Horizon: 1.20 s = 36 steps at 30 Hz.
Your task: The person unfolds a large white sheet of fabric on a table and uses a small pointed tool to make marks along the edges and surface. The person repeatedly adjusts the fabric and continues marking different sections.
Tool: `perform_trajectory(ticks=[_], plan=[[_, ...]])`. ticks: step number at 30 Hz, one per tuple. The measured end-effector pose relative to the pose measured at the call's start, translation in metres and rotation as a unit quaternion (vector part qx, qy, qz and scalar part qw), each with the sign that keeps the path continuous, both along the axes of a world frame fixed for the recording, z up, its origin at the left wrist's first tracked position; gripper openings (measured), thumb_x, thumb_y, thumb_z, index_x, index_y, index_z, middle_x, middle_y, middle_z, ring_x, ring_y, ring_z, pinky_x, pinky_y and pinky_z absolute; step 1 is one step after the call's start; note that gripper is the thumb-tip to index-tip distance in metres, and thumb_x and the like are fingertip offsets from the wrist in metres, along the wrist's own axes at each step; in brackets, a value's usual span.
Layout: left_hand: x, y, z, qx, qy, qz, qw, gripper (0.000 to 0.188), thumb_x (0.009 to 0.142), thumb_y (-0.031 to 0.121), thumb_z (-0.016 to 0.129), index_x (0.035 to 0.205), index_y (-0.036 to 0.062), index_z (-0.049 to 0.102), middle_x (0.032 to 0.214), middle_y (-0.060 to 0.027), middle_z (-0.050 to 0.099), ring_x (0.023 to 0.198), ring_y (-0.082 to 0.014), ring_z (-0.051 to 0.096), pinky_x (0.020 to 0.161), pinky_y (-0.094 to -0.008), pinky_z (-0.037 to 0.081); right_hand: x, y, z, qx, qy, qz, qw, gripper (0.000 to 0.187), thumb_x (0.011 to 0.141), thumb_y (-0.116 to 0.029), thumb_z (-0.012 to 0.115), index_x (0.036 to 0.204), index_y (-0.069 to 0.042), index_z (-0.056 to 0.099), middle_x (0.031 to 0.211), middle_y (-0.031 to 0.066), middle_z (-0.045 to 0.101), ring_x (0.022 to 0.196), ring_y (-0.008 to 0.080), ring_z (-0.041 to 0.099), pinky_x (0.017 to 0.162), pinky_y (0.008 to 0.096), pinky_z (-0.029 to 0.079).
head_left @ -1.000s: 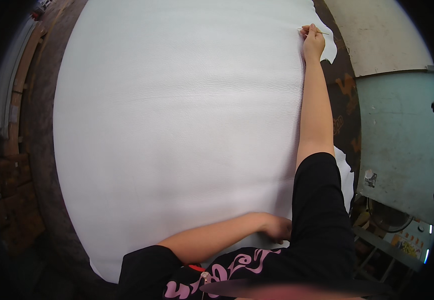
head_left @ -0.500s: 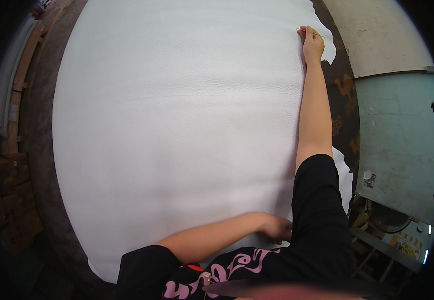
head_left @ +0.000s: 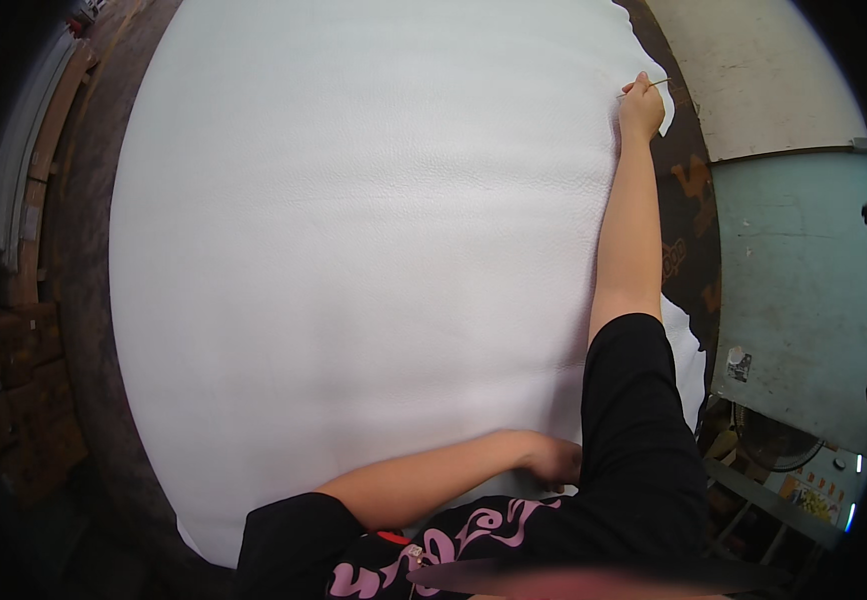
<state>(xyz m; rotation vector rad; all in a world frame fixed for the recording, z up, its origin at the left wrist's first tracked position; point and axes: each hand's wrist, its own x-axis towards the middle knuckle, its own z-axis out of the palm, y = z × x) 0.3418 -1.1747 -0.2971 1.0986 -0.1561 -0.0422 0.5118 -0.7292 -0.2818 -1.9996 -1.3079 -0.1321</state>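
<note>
A large white leather hide (head_left: 354, 230) with a fine grain and a ragged right edge lies spread out before me. My right arm reaches far forward along that edge. At its end my right hand (head_left: 641, 110) is closed around a thin pen-like stick (head_left: 660, 83), held slantwise over the hide near its far right margin. My left hand (head_left: 556, 462) rests low on the near part of the hide, close to my body. Its fingers are dark and partly hidden by my right sleeve, so their grip does not show.
Beneath the hide, a dark patterned surface (head_left: 692, 180) shows along the right. Beyond it stand a pale panel (head_left: 764, 70) and a greenish panel (head_left: 794, 270). A round fan (head_left: 779, 440) is at the lower right. Brown boxes (head_left: 29, 390) and long boards (head_left: 39, 170) line the left.
My right hand has shifted rightward and slightly nearer, toward the hide's ragged edge, with the stick still in it. My left hand stays in nearly the same place.
</note>
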Motion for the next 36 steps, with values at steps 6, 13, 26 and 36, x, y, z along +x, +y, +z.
perform_trajectory(ticks=[6, 13, 26, 36], plan=[[0.003, -0.001, -0.003, -0.014, 0.006, -0.005, 1.0, 0.055, 0.095, 0.042, 0.052, 0.134, 0.0021, 0.05, 0.116, -0.0136, 0.065, 0.088, -0.0226, 0.067, 0.075, -0.035, 0.055, -0.013, -0.004, -0.005, 0.084, 0.139, 0.19, 0.968, 0.043, 0.1, -0.033, 0.047, 0.08, -0.002, 0.069, 0.078, 0.0096, 0.07, 0.073, 0.0168, 0.066, 0.07, 0.0319, 0.049], [0.0, 0.0, -0.001, -0.014, 0.018, -0.007, 1.0, 0.056, 0.095, 0.043, 0.052, 0.134, 0.0028, 0.051, 0.115, -0.0139, 0.065, 0.084, -0.0214, 0.066, 0.073, -0.0349, 0.055, -0.008, 0.0, -0.007, 0.058, 0.045, 0.096, 0.993, 0.04, 0.1, -0.03, 0.046, 0.08, -0.004, 0.068, 0.073, 0.0062, 0.069, 0.071, 0.0181, 0.067, 0.069, 0.0322, 0.05], [-0.007, 0.029, 0.018, 0.29, -0.121, -0.036, 0.949, 0.053, 0.084, 0.01, 0.067, 0.133, -0.001, 0.051, 0.129, -0.0215, 0.057, 0.112, -0.026, 0.058, 0.092, -0.0395, 0.049, -0.042, -0.071, 0.011, 0.127, 0.341, 0.182, 0.913, 0.033, 0.102, -0.026, 0.048, 0.088, -0.003, 0.066, 0.087, 0.0048, 0.069, 0.083, 0.0139, 0.066, 0.071, 0.0264, 0.05], [-0.009, 0.019, 0.008, 0.012, 0.041, -0.089, 0.995, 0.064, 0.099, 0.042, 0.047, 0.15, 0.0074, 0.027, 0.141, -0.0188, 0.047, 0.105, -0.0261, 0.064, 0.08, -0.0392, 0.056, -0.059, -0.074, 0.003, 0.046, 0.261, 0.3, 0.917, 0.026, 0.098, -0.017, 0.056, 0.096, 0.006, 0.068, 0.091, 0.0104, 0.071, 0.087, 0.0151, 0.067, 0.08, 0.0238, 0.05]])
